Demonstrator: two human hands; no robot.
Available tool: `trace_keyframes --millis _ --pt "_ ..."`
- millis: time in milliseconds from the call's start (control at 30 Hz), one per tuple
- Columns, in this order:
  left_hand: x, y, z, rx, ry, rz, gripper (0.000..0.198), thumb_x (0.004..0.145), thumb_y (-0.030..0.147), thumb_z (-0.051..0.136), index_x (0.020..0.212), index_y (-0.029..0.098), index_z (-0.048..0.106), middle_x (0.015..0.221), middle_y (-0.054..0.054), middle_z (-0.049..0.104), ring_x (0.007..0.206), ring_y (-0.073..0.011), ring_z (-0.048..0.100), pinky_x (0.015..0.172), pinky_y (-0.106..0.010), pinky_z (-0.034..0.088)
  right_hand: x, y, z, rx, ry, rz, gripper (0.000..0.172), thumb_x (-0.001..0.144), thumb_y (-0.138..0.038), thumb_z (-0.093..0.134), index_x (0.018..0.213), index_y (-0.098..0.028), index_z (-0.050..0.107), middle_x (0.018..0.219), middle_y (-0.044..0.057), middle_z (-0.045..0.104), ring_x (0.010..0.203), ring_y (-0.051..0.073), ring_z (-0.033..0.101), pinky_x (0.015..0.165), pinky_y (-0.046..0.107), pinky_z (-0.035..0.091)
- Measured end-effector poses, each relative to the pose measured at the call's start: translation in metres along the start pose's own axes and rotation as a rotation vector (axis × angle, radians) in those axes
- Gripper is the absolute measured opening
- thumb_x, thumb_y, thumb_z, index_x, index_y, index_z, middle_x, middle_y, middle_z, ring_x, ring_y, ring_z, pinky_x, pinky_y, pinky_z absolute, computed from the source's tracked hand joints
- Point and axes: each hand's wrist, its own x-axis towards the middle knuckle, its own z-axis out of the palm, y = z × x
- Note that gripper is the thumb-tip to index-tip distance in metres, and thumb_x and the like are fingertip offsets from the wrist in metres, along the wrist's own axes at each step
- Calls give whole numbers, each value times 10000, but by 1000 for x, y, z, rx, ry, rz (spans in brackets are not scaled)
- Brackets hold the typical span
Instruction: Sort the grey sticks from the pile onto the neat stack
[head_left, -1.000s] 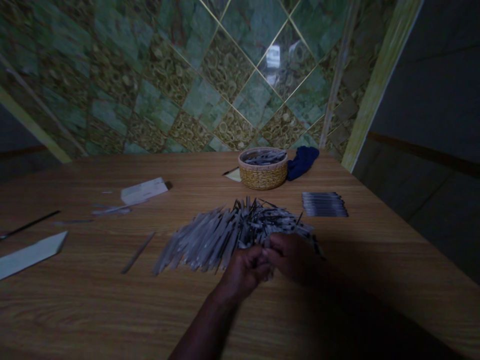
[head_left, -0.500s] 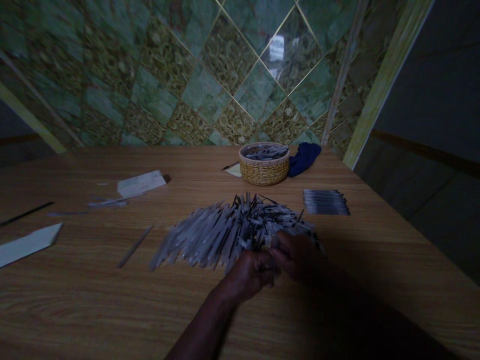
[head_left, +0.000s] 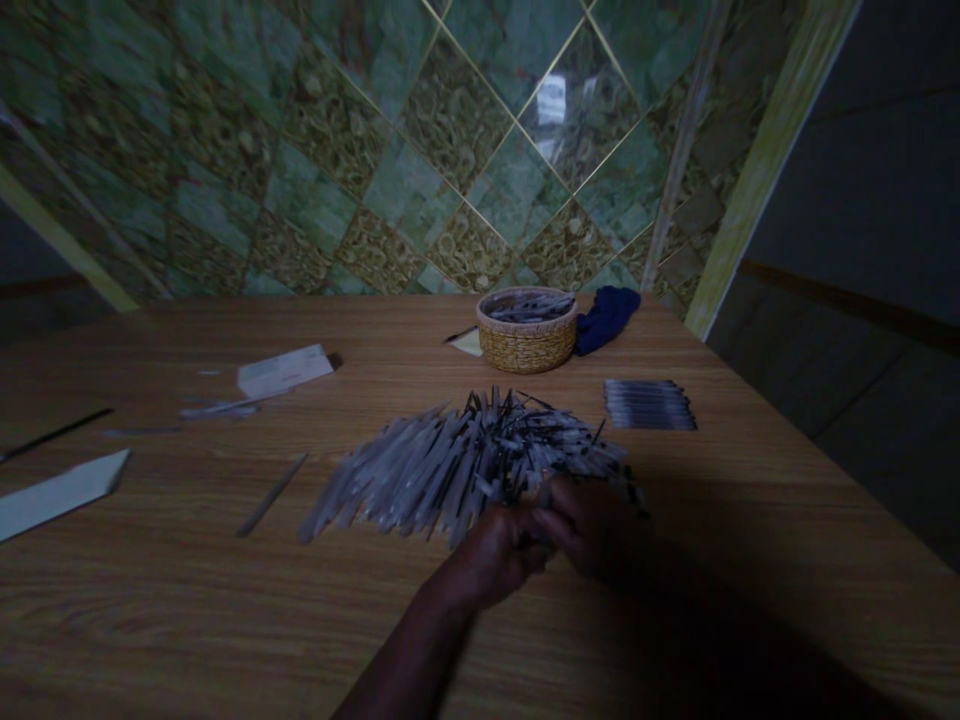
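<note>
My left hand (head_left: pixel 501 555) and my right hand (head_left: pixel 581 520) meet at the near edge of a heap of slim pens (head_left: pixel 420 470), greyish and translucent with dark ends. Both hands are closed, fingertips touching, around something small that the dim light and the fingers hide. Pale ends poke out just beyond my left fingers; whether they are held or lie in the heap is unclear. Beyond my right hand, a neat row of pens (head_left: pixel 649 405) lies side by side.
A round wicker basket (head_left: pixel 527 348) full of pens stands at the back, beside a dark blue cloth (head_left: pixel 609 318). To the left lie a white box (head_left: pixel 285 371), a single pen (head_left: pixel 271 495), a pale flat box (head_left: pixel 64 492) and a thin black stick (head_left: pixel 60 433). A tiled wall closes the far side.
My right hand has shifted slightly left and down, closer over my left fingers. The heap, row and basket look the same; the view has moved slightly.
</note>
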Motion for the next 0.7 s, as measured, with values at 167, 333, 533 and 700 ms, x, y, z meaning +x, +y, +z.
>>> trace_keyframes --millis 167,333,533,700 --pt "-2 9 -14 -156 54 -86 130 722 193 603 755 102 689 626 -25 626 560 -106 492 539 -211 373 3 4 2 -10 37 5 183 829 -298 419 695 -188 477 557 -18 485 497 101 403 474 218 212" --pt "-2 10 -21 -292 255 -104 204 615 283 728 710 109 680 579 16 580 526 -90 467 522 -208 352 7 4 2 62 39 -7 162 815 -290 436 706 -187 496 556 -27 488 494 93 420 472 204 222" --pt "2 7 -13 -419 172 -42 186 623 279 738 689 111 695 639 -22 646 629 -140 558 625 -240 414 7 2 -1 191 50 23 181 801 -305 459 674 -190 517 523 -32 511 479 92 456 464 192 272" --pt "3 2 -10 -524 235 -71 143 627 233 743 692 120 683 675 -38 691 637 -150 596 645 -254 444 9 12 -15 514 49 131 230 808 -366 459 866 -178 578 514 -39 545 437 98 497 434 185 352"
